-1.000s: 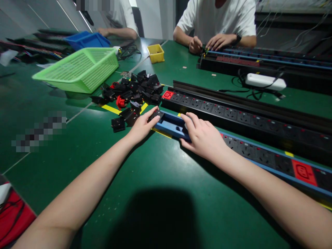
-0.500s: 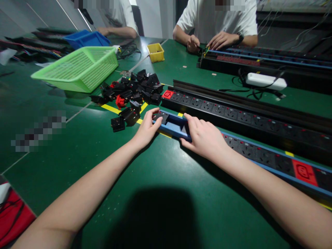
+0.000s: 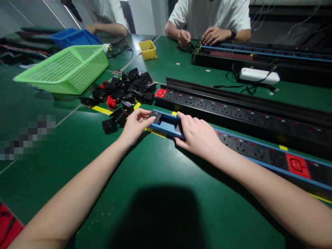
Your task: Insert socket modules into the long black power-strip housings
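Observation:
A blue power strip runs from the middle of the table toward the right edge. Several black sockets and a red one fill its right part. At its left end sits a black socket module; an open gap in the blue channel lies just right of it. My left hand is closed on this module, thumb on top and fingers at the strip's end. My right hand grips the strip across its width beyond the gap, thumb on the near side, and hides part of the channel.
Loose black and red socket modules lie piled at the left, beside a green basket. A black power strip lies behind the blue one. Farther back are a yellow bin, a white adapter and a co-worker's hands.
The view has shifted slightly, so most things appear farther left. My left hand has slid a little left relative to the module, its thumb still on it. My right hand keeps its grip.

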`<state>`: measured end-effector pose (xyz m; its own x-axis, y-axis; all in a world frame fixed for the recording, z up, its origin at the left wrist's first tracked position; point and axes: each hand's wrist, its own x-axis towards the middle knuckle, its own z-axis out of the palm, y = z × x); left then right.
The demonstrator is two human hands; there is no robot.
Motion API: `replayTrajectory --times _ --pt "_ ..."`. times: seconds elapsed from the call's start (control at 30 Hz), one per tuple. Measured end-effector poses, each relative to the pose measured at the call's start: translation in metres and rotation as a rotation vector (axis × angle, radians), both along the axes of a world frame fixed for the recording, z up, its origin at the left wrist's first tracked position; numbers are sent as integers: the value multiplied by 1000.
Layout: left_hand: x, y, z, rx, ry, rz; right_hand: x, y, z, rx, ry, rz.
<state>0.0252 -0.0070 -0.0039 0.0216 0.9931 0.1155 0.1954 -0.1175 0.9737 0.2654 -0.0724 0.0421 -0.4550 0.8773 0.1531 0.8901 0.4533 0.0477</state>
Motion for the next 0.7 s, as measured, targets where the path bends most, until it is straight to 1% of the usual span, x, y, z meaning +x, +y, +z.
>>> replayTrajectory --times 0.17,0.27,0.33,0.4,0.5,0.57,0.7 --pt "1 -2 1 8 25 -67 0 0 -1 3 -4 0" --pt "2 -5 2 50 104 -106 -1 1 -1 -1 -8 0" --pt "3 -8 4 101 234 -178 0 1 -1 -5 -12 -2" --pt "6 -12 6 197 395 -241 0 0 -1 -10 -17 -2" --pt "9 -20 8 387 646 -220 0 0 -1 -14 -21 -2" --pt "10 -24 8 474 780 -225 0 0 -1 -15 -21 -2" --pt "10 -25 3 554 912 -351 0 1 0 -24 -16 3"
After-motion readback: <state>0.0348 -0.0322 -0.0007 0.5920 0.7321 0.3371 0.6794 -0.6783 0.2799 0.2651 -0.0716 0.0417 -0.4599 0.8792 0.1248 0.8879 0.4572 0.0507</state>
